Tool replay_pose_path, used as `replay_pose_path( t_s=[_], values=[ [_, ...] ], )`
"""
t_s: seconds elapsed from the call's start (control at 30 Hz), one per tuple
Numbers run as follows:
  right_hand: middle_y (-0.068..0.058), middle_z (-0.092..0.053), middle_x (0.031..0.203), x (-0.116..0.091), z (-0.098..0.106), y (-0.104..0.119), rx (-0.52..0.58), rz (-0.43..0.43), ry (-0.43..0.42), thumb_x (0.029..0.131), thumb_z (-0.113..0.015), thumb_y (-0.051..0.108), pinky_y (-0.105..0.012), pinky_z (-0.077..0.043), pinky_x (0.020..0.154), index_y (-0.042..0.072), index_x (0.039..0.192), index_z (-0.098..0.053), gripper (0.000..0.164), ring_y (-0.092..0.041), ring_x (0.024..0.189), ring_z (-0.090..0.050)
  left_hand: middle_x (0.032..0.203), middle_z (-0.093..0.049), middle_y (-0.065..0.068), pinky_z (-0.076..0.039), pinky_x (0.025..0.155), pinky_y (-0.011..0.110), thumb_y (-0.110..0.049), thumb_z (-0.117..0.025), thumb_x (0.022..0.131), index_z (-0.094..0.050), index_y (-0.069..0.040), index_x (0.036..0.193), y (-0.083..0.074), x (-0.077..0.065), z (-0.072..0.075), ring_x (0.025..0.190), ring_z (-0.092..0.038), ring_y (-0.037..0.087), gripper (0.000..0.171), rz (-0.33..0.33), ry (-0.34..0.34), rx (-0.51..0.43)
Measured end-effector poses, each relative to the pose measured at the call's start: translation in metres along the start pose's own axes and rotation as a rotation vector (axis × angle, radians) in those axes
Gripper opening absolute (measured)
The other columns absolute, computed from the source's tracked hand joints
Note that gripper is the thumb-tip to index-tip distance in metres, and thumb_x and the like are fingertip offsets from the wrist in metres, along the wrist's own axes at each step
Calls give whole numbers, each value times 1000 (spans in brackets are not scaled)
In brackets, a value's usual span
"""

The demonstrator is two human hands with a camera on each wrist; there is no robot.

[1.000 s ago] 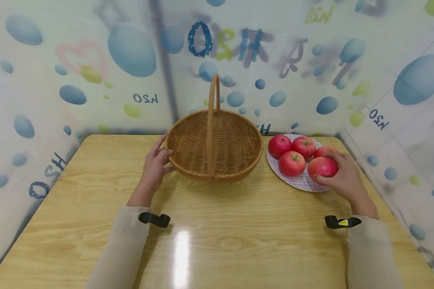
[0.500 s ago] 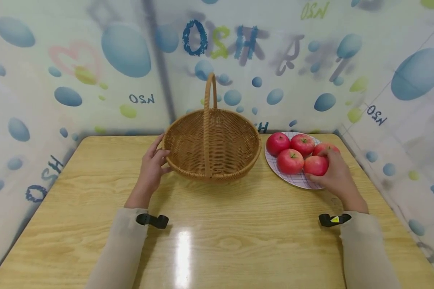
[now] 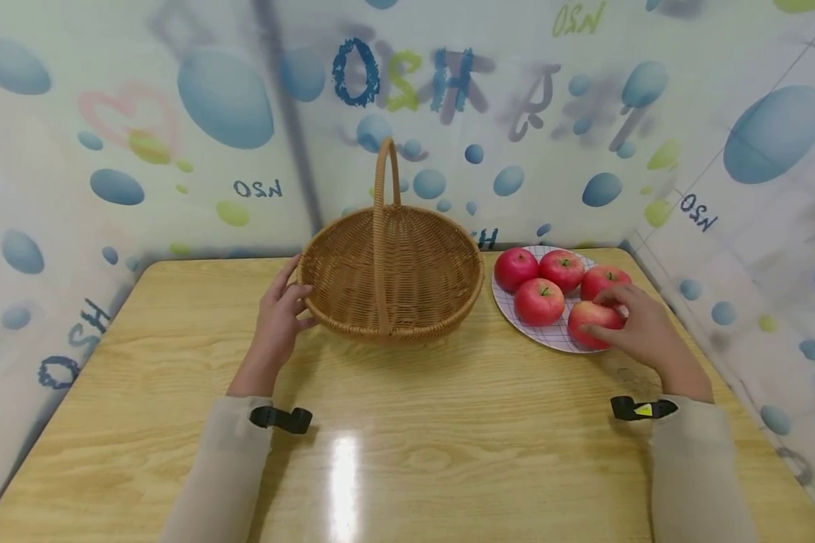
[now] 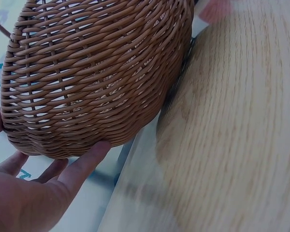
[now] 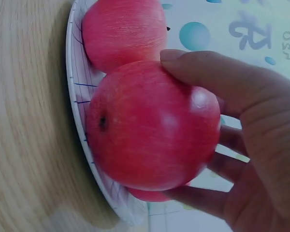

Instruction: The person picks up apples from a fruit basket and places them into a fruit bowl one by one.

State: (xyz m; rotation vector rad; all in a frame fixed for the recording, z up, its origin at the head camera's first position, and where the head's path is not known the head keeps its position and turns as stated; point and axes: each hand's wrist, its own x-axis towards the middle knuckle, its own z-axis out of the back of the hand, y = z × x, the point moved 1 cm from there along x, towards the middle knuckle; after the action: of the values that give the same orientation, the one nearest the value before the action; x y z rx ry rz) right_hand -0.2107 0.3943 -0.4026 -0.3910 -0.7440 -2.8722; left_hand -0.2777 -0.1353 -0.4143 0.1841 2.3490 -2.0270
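Observation:
A brown wicker basket (image 3: 435,264) with a tall arched handle (image 3: 380,226) stands at the back of the table, with no contents visible inside. My left hand (image 3: 278,320) holds its left side, one finger over the rim. In the left wrist view, another finger (image 4: 89,162) touches the woven outside low down. On a white checked plate (image 3: 557,339) to the right lie several red apples (image 3: 539,302). My right hand (image 3: 641,328) grips the front right apple (image 3: 587,320), thumb on one side and fingers on the other. The right wrist view shows this apple (image 5: 150,130) over the plate's edge.
The light wooden table (image 3: 435,445) extends in front of the basket and plate. A wall (image 3: 258,219) with blue and green spots and lettering stands right behind them, and another wall (image 3: 754,256) runs along the right side.
The right hand moved slightly left with the apple, then back right and nearer to me. The left hand keeps its hold on the basket. The whole head view has shifted a little.

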Motion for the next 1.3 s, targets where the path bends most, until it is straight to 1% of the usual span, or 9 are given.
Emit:
replay_pose_path(
  t_s=[0.07,0.23,0.47,0.53,0.6,0.67,0.73,1.0,1.3],
  values=[
    [-18,-65,109,0,0,0,17,1,0,78,-88,21,-14,-41,75,3,110,-66,43,-32,101,-55,157,-38,19,-61,77,25,-17,-44,103,-25,-38,161,0,0,1,144,-43,39,65,-5,5,0],
    [-20,-67,117,0,-3,2,23,-31,-9,79,-87,22,-36,-47,87,3,115,-70,45,-36,109,-55,161,-34,21,-61,76,25,-16,-43,103,-22,-35,162,1,0,1,145,-42,40,66,-20,20,4],
    [-20,-65,128,-2,-14,-6,39,-81,-67,80,-87,30,-9,-39,76,1,119,-71,50,-34,110,-54,162,-33,20,-60,75,24,-15,-43,103,-22,-36,162,3,0,1,146,-42,39,66,-10,19,5],
    [-20,-63,132,-2,-15,-6,50,-98,-74,81,-86,30,-17,-48,84,1,118,-71,49,-36,116,-54,161,-34,20,-61,75,24,-15,-43,102,-23,-36,162,3,0,1,146,-42,39,66,-11,18,5],
    [-20,-61,136,-2,-14,-6,56,-111,-55,82,-85,30,-32,-55,94,1,117,-71,48,-40,123,-52,162,-33,20,-61,75,24,-15,-43,102,-23,-36,162,2,0,1,146,-41,39,66,-10,19,2],
    [-21,-59,138,-2,-13,-6,55,-120,-32,83,-85,29,-53,-54,97,1,118,-71,47,-42,126,-51,164,-30,17,-60,75,24,-15,-43,102,-24,-36,161,2,0,1,146,-41,39,66,-10,15,8],
    [-21,-59,138,-2,-12,-6,61,-120,-16,84,-84,27,-65,-49,98,0,119,-70,47,-43,127,-50,165,-29,16,-60,75,23,-16,-43,102,-24,-37,161,1,-1,1,146,-41,39,66,-12,13,10],
    [-22,-60,137,-1,-11,-4,78,-138,7,84,-84,31,-63,-48,98,2,128,-66,56,-42,124,-51,163,-32,20,-61,76,24,-15,-44,102,-23,-36,162,1,-1,0,146,-41,40,66,-18,13,7],
    [-25,-48,151,3,-18,-5,109,-177,53,81,-85,38,-68,-40,107,8,153,-44,88,-48,136,-42,163,-33,17,-60,75,23,-16,-43,103,-22,-35,162,-1,-3,-1,146,-41,39,66,-22,2,25]
  ],
)
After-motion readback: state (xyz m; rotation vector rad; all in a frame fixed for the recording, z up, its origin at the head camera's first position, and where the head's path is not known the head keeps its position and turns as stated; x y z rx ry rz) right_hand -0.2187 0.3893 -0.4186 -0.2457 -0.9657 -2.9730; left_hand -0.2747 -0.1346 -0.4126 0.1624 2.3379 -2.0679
